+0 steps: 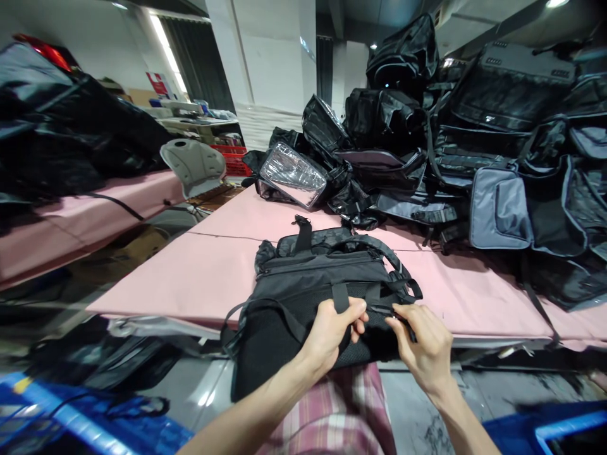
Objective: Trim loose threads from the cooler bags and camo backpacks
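Note:
A black backpack (313, 284) lies on the pink table (203, 272), its lower part hanging over the near edge toward me. My left hand (332, 332) is closed on a black strap at the backpack's mesh back panel. My right hand (422, 344) pinches a thin black strap or buckle piece just to the right of it. Both hands sit close together at the backpack's near edge.
A big heap of black and grey backpacks (474, 145), some in clear plastic, covers the table's far right. More black bags (66, 120) lie on a second pink table at left. A grey chair back (193, 165) stands between the tables. Blue crates (559, 430) sit low at both sides.

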`<state>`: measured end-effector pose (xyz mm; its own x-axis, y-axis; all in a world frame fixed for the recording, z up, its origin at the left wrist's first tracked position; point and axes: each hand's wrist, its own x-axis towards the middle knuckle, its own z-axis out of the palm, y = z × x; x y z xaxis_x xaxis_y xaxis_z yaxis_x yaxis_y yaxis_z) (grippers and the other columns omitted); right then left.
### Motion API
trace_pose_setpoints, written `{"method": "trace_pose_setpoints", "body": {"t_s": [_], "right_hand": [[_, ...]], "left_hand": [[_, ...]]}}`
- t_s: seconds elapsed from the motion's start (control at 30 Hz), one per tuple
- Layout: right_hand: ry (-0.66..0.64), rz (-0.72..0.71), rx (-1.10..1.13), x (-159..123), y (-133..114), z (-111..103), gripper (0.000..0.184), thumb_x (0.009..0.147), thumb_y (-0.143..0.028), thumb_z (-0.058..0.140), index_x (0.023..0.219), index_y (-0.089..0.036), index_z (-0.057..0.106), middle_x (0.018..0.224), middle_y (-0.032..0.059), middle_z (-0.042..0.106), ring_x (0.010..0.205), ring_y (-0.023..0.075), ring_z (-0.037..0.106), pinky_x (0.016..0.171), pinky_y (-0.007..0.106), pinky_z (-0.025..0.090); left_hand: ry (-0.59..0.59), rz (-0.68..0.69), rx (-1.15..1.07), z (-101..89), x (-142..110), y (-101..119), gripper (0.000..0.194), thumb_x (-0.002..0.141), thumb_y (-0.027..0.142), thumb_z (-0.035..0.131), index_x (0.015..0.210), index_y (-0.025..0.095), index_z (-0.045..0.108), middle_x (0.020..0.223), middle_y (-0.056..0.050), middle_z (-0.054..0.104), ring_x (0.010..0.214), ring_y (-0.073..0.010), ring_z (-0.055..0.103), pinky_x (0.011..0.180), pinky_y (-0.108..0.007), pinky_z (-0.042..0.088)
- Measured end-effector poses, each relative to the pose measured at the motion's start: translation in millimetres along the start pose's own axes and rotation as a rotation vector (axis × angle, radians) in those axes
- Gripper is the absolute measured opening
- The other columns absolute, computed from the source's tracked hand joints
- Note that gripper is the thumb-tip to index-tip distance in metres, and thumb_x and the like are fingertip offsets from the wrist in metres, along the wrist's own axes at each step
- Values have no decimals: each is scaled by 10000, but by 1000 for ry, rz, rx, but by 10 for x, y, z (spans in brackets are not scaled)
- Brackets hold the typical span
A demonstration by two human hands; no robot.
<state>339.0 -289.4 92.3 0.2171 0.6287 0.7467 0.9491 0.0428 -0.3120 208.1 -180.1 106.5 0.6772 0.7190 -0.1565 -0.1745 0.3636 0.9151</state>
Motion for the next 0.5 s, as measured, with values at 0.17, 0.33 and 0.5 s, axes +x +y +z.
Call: {"method": "trace_pose_setpoints", "body": {"t_s": [0.17, 0.33, 0.5], "right_hand": [[10, 50, 79, 56, 6, -18, 148, 807, -205, 558, 952, -199, 582, 797, 44, 629, 734, 170, 592, 652, 281, 465], [-114, -116, 78, 146, -13, 41, 296, 788, -116, 456, 1024, -199, 614, 810, 55, 616, 703, 155, 575, 600, 264, 446], [-161, 247, 447, 244, -4, 124, 147, 799, -209, 501, 721, -178, 621, 674, 14, 583, 612, 127, 532, 550, 230, 411]], "left_hand": [[-6, -19, 12, 9, -7, -7, 329, 631, 404, 694, 620, 96, 578, 541, -23, 527, 449, -79, 445, 396, -190, 316], [-65, -57, -3, -1, -15, -11, 341, 637, 415, 697, 619, 98, 574, 542, -11, 507, 450, -70, 439, 384, -173, 307], [-9, 23, 86, -41, 15, -6, 328, 661, 396, 675, 786, 94, 643, 613, -37, 570, 465, -82, 468, 380, -175, 316]]}}
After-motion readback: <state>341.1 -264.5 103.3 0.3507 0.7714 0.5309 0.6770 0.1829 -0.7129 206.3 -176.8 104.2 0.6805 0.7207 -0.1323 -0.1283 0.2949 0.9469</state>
